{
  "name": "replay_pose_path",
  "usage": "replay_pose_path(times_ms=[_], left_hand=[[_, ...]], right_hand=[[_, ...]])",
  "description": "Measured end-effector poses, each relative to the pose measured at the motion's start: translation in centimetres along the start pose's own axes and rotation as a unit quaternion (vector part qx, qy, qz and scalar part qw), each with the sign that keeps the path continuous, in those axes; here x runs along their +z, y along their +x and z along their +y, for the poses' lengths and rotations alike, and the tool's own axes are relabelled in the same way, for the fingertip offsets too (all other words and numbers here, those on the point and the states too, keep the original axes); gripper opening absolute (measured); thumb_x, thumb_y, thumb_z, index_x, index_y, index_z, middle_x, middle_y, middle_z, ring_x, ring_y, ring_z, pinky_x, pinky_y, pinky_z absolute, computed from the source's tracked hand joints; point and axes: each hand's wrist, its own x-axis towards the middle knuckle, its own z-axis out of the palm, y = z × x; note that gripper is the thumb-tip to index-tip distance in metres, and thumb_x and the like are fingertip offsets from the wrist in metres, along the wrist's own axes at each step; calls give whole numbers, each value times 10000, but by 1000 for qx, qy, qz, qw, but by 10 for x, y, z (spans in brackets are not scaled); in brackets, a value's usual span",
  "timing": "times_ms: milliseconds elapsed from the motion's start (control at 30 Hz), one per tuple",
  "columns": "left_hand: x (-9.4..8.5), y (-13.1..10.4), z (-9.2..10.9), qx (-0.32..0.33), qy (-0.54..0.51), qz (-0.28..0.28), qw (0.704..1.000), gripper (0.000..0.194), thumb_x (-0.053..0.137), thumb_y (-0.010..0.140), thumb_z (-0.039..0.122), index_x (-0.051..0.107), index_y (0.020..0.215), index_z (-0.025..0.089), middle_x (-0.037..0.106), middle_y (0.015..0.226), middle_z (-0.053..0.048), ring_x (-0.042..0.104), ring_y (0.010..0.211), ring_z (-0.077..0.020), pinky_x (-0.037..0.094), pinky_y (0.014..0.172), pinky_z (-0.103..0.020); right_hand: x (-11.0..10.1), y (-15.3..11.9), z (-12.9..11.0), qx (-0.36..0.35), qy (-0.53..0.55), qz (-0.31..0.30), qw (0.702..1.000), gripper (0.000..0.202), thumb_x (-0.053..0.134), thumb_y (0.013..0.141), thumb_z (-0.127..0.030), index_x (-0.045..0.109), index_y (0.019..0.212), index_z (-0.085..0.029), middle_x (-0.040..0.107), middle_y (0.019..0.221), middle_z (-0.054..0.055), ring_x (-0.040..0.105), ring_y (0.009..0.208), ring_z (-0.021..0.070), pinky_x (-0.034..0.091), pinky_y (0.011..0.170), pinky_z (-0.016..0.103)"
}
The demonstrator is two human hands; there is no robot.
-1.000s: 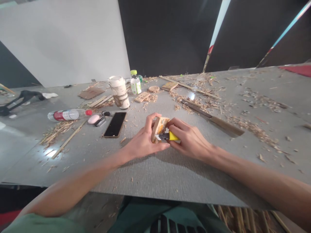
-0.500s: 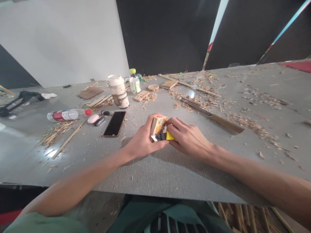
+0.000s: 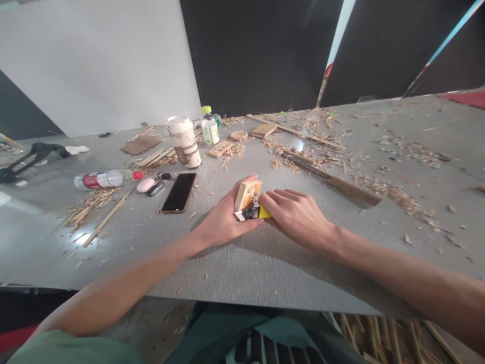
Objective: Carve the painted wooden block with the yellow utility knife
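My left hand (image 3: 223, 217) is wrapped round a small light wooden block (image 3: 247, 195) with orange patches on its face, held tilted above the grey table (image 3: 227, 273). In my right hand (image 3: 297, 215) is a yellow and black utility knife (image 3: 255, 212). Its pale blade points left and lies across the lower part of the block, close to my left thumb. The fingers of my right hand are closed round the yellow handle, which they partly hide.
Left of my hands lie a phone (image 3: 178, 193) and a plastic bottle (image 3: 108, 179). Behind stand a paper cup (image 3: 185, 142) and a green-capped bottle (image 3: 209, 126). A large wooden-handled blade (image 3: 333, 182) rests at the right, among wood shavings (image 3: 397, 194).
The fingers of my right hand have shifted a little and close more tightly on the yellow handle. More of the block's right side shows. The knife remains across the block's lower part.
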Motion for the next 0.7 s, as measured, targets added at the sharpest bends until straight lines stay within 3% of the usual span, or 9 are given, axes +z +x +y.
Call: replay_pose_path(times_ms=[233,433,700], left_hand=[[-1,2,-4,15,-4,6,1000,794,810,891,327,373,1553,282,552,1542,-140,563,1406,-345,443,1192,-546],[-1,1,-1,30,13,6,999,753,796,904,349,395,1536,264,599,1478,-147,614,1330,-331,490,1134,-512],[3,1,-2,44,46,30,998,765,805,886,327,420,1542,245,598,1513,-160,584,1387,-361,461,1168,-560]], right_hand=[[1,0,-1,6,7,-9,1000,99,513,1064,-202,527,966,-207,680,826,46,544,685,188,312,637,346],[0,1,-1,5,64,-10,998,232,468,1094,-398,518,970,-208,681,857,68,555,706,203,351,655,352],[5,-3,4,-23,88,-7,996,320,372,1130,-438,504,946,-211,680,834,69,554,688,200,365,664,356]])
